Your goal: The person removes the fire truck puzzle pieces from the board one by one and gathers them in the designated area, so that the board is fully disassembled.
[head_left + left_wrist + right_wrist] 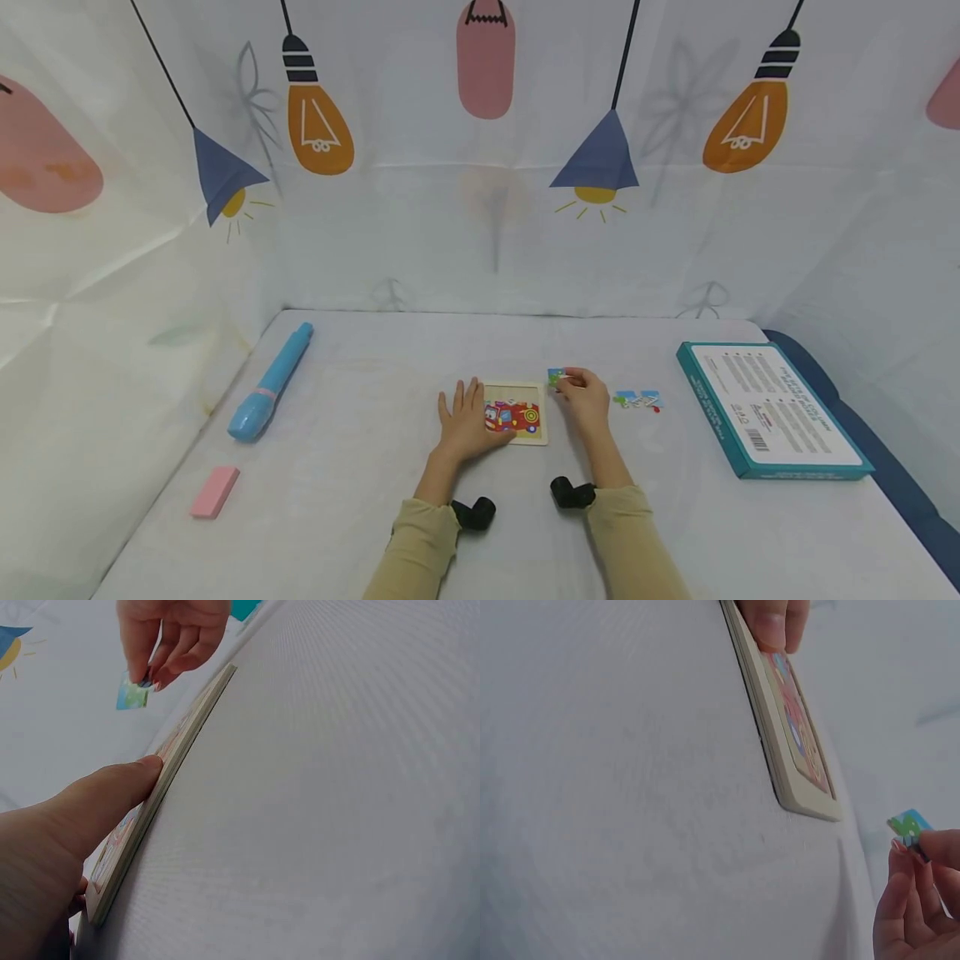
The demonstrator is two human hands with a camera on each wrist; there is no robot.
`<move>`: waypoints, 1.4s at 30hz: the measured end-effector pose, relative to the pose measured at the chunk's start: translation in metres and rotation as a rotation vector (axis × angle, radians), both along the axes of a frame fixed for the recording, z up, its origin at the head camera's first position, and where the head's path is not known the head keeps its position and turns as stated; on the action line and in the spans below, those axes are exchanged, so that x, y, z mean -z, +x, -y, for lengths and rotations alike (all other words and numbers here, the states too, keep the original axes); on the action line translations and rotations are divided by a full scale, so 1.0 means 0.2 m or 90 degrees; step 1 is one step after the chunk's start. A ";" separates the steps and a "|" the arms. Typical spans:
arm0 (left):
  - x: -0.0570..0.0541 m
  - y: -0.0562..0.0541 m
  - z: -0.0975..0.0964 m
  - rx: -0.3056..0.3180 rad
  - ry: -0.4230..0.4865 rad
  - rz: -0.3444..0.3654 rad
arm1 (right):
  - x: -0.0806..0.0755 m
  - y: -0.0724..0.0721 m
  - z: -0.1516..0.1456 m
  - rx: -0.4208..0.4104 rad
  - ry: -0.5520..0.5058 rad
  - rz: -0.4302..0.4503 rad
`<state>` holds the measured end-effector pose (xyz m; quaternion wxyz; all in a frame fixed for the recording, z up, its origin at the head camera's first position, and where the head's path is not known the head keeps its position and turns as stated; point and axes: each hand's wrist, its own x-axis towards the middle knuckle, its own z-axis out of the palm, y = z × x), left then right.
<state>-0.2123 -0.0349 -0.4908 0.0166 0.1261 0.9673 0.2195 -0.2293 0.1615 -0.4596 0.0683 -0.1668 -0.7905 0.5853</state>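
A small wooden puzzle board point(546, 417) lies on the table, its lower part filled with pieces showing a red vehicle and its upper part bare wood. My left hand point(467, 429) rests over the board's left side, fingers spread, thumb point(112, 795) along the near edge. Beside the board's upper right corner, my right hand point(587, 402) pinches a puzzle piece point(909, 823) between thumb and fingertips. The piece is blue and green and is held raised near the board. To the right of that hand lie several loose puzzle pieces point(640, 400) in a row.
A teal and white box point(776, 412) lies at the table's right side. On the left are a blue toy microphone point(272, 382) and a pink block point(215, 492). A white printed cloth point(420, 233) hangs behind the table point(337, 517).
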 end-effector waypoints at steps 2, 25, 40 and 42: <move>0.00 0.00 0.00 -0.001 -0.002 0.003 | 0.00 0.01 -0.02 0.009 0.004 0.000; 0.02 -0.01 0.00 0.000 0.002 0.003 | 0.01 0.05 -0.20 0.063 0.004 -0.002; 0.02 0.00 0.00 0.000 -0.001 0.005 | 0.03 0.08 -0.29 0.097 0.044 0.027; 0.02 0.00 0.00 0.000 0.000 0.005 | 0.03 0.08 -0.30 0.103 0.055 0.027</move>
